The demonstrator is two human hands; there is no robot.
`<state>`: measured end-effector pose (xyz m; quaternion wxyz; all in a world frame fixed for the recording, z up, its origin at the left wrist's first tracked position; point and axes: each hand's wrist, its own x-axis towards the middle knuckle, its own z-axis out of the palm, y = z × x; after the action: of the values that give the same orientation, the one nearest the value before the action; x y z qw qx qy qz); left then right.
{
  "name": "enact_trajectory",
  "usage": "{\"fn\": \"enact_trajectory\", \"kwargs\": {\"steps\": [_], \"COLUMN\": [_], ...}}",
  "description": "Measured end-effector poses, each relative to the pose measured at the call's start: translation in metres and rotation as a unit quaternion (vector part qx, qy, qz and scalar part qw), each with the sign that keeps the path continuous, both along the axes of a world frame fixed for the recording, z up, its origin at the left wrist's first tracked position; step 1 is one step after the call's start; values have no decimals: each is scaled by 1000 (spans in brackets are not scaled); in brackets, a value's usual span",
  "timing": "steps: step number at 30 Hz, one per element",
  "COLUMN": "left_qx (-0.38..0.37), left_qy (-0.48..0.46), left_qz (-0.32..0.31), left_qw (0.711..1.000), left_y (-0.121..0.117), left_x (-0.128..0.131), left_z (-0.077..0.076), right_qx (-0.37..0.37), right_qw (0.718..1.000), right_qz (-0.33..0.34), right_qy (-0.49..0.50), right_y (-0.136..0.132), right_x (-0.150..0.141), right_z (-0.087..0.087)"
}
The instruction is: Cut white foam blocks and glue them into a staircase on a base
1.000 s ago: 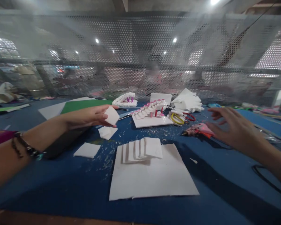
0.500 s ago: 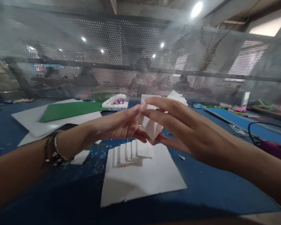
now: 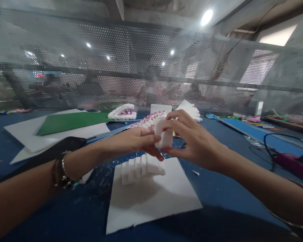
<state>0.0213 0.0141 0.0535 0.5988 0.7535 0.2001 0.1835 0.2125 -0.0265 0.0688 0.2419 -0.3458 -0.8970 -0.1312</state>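
A small white squarish piece [image 3: 164, 137], foam or card by its look, is held upright in front of me. My right hand [image 3: 192, 139] is closed around it, fingers on the top and right side, thumb below. My left hand [image 3: 141, 139] is closed too, its thumb and fingers pinching the piece's left edge. Beneath the hands lies a white sheet [image 3: 164, 201] on the blue table [image 3: 224, 195]. A row of overlapping white pieces [image 3: 135, 169] stands step-like on its far left part.
Left are a green sheet [image 3: 70, 121] over white sheets [image 3: 20, 134] and a dark flat object [image 3: 70, 144]. Behind are a white beaded model [image 3: 121, 112] and a row of pink-and-white pieces [image 3: 151, 117]. Right are a blue board [image 3: 252, 134] and a purple device [image 3: 290, 164] with a black cable.
The white piece has turned from a tilted position to a more upright one, slightly lower. My left hand has shifted its fingers on it, and the right hand has moved slightly left.
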Motion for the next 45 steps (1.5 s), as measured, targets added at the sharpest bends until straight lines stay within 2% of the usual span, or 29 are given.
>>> {"fn": "enact_trajectory", "kwargs": {"steps": [2, 4, 6, 8, 10, 12, 13, 14, 15, 17, 19, 22, 24, 26, 28, 30, 31, 33, 35, 37, 41, 45], "left_qx": [55, 91, 130, 215, 351, 472, 504, 513, 500, 425, 326, 226, 207, 209, 231, 255, 268, 300, 327, 331, 309, 302], "left_qy": [37, 60, 73, 82, 89, 92, 94, 96, 95, 79, 45, 12, 1, 8, 32, 56, 66, 81, 92, 97, 101, 107], "left_qz": [56, 88, 103, 122, 149, 159, 151, 138, 122, 83, 48, 38, 69, 103, 127, 127, 123, 120, 133, 153, 162, 149], "left_qw": [996, 990, 983, 966, 920, 862, 845, 842, 852, 898, 943, 973, 976, 972, 964, 957, 953, 943, 931, 926, 932, 936], "left_y": [-3, -5, -5, -3, 1, 4, 6, 6, 6, 5, 4, 3, 2, 2, 0, -2, -3, -5, -8, -11, -16, -17], "left_x": [1, 3, 3, 2, -1, -5, -7, -9, -11, -14, -15, -12, -10, -8, -6, -5, -4, -3, -2, -1, 1, 2], "left_z": [1, 1, -1, -4, -6, -6, -5, -3, -1, 2, 4, 3, 2, 2, 3, 4, 5, 5, 5, 5, 4, 1], "right_qx": [0, -47, -121, -159, -95, 52, 134, 207, 266, 340, 373, 386, 385, 359, 303, 221, 178, 91, 30, 28, 132, 123], "right_qw": [1000, 996, 978, 956, 962, 978, 975, 963, 946, 918, 904, 897, 898, 912, 939, 966, 971, 964, 951, 957, 984, 992], "right_qz": [4, 29, 60, 82, 99, 132, 153, 171, 183, 189, 187, 193, 197, 188, 163, 117, 94, 60, 50, 41, 26, 23], "right_qy": [13, 65, 158, 233, 238, 154, 94, 35, -16, -74, -91, -91, -81, -68, -25, 65, 126, 243, 303, 286, 115, 17], "right_y": [3, 7, 12, 16, 18, 16, 13, 11, 8, 3, 0, 0, 1, 2, 2, 2, 3, 4, 4, 4, 2, 1], "right_x": [0, -1, -2, -1, 1, 4, 6, 8, 9, 10, 10, 8, 9, 10, 11, 10, 9, 5, 2, 0, 3, 10], "right_z": [-2, -4, -6, -8, -10, -11, -11, -11, -11, -11, -11, -13, -16, -19, -22, -24, -25, -27, -27, -25, -17, -15]}}
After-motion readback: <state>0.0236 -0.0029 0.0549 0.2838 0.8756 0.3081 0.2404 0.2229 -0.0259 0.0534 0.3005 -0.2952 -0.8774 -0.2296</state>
